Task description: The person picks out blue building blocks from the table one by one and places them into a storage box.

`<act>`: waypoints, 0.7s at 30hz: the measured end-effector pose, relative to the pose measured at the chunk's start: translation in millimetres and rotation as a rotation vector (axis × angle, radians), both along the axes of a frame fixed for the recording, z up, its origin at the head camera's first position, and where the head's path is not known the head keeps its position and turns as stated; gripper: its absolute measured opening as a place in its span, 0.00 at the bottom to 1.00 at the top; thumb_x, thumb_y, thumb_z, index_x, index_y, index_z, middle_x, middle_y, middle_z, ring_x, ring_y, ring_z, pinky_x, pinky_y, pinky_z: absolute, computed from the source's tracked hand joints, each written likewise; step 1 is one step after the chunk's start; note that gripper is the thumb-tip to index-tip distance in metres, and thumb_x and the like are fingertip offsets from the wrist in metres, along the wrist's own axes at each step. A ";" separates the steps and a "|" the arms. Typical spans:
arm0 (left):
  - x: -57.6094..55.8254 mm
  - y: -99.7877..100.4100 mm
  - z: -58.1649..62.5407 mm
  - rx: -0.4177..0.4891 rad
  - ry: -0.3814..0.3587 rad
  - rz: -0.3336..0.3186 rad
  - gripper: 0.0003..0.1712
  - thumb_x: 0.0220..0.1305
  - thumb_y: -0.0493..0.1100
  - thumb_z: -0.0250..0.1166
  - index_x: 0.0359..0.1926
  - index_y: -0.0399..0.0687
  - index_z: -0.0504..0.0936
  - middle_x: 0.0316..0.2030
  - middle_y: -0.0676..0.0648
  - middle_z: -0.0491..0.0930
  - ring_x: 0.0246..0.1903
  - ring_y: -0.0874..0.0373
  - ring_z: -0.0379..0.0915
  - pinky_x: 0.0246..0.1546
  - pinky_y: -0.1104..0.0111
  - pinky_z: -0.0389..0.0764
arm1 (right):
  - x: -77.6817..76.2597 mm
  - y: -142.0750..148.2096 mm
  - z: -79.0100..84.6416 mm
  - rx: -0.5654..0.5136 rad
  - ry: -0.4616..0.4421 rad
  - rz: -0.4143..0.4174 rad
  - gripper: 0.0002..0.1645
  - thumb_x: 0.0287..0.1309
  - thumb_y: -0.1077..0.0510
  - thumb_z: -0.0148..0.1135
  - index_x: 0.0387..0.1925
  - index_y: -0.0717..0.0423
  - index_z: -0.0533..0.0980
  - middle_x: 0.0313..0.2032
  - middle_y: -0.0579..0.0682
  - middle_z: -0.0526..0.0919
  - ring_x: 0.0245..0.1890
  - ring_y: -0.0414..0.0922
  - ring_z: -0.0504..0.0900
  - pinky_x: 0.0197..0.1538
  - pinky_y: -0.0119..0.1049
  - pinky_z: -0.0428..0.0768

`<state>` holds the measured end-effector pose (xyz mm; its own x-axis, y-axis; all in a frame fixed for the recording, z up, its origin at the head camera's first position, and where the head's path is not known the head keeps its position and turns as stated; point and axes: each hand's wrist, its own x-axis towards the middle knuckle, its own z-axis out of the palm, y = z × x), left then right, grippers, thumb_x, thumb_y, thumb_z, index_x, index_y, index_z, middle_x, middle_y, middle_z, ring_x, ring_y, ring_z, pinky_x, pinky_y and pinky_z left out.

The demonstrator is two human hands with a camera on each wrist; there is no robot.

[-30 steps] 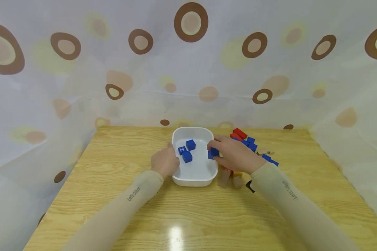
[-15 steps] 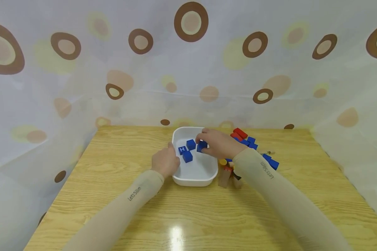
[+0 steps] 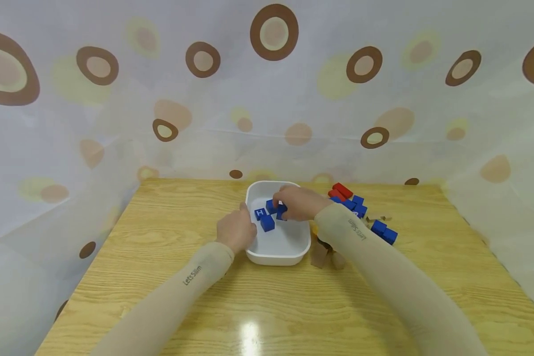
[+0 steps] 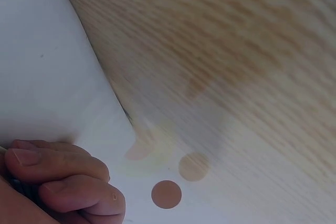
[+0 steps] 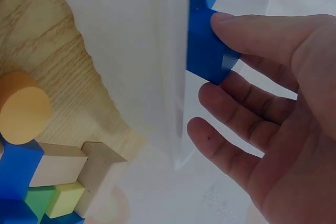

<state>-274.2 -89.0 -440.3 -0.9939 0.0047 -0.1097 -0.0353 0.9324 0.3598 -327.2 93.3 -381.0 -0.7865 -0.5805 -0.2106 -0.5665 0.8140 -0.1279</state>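
A white plastic bin stands on the wooden table, with several blue cubes inside. One cube has a white letter H on top; another blue cube lies just in front of it. My right hand reaches over the bin's right side and pinches a blue cube between thumb and fingers, low inside the bin beside the others. Its two outer fingers are off the cube in the right wrist view. My left hand grips the bin's left rim, fingers curled in the left wrist view.
Right of the bin lies a loose pile of blocks: red blocks, blue blocks, a plain wooden block, an orange cylinder, and green and yellow pieces. A patterned sheet hangs behind the table.
My right hand has carried the blue cube left from the bin's right rim and down to the other cubes. My left hand has stayed at the left rim.
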 end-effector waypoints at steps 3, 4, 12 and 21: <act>0.4 1.0 0.5 -0.002 0.004 -0.001 0.43 0.70 0.49 0.60 0.77 0.36 0.53 0.42 0.40 0.83 0.30 0.52 0.78 0.34 0.61 0.81 | -3.2 -1.8 -2.4 0.015 0.005 0.022 0.17 0.58 0.56 0.73 0.49 0.50 0.81 0.45 0.48 0.79 0.43 0.45 0.77 0.56 0.40 0.80; 0.5 1.4 0.4 -0.002 0.005 -0.003 0.43 0.70 0.49 0.60 0.77 0.36 0.53 0.42 0.40 0.83 0.30 0.52 0.78 0.34 0.61 0.81 | -3.8 -2.3 -2.8 0.019 0.006 0.023 0.17 0.58 0.56 0.73 0.48 0.50 0.81 0.45 0.48 0.79 0.43 0.45 0.77 0.55 0.40 0.80; 1.5 2.0 -0.6 -0.007 0.034 -0.013 0.43 0.69 0.48 0.61 0.76 0.34 0.55 0.43 0.39 0.84 0.30 0.52 0.79 0.35 0.60 0.82 | -6.0 -6.8 -5.1 0.039 -0.013 -0.003 0.19 0.58 0.56 0.73 0.52 0.49 0.81 0.49 0.47 0.80 0.46 0.44 0.78 0.60 0.42 0.79; 2.3 0.9 0.3 -0.012 0.018 0.000 0.43 0.70 0.48 0.60 0.77 0.35 0.54 0.43 0.39 0.83 0.31 0.52 0.78 0.33 0.61 0.80 | -2.3 -3.9 -4.3 0.029 -0.009 -0.001 0.22 0.59 0.56 0.72 0.55 0.50 0.80 0.53 0.52 0.81 0.47 0.46 0.77 0.59 0.43 0.80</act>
<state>-271.8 -88.1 -439.9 -0.9957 0.0036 -0.0922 -0.0289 0.9366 0.3491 -329.6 89.4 -385.3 -0.7852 -0.5732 -0.2345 -0.5647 0.8181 -0.1090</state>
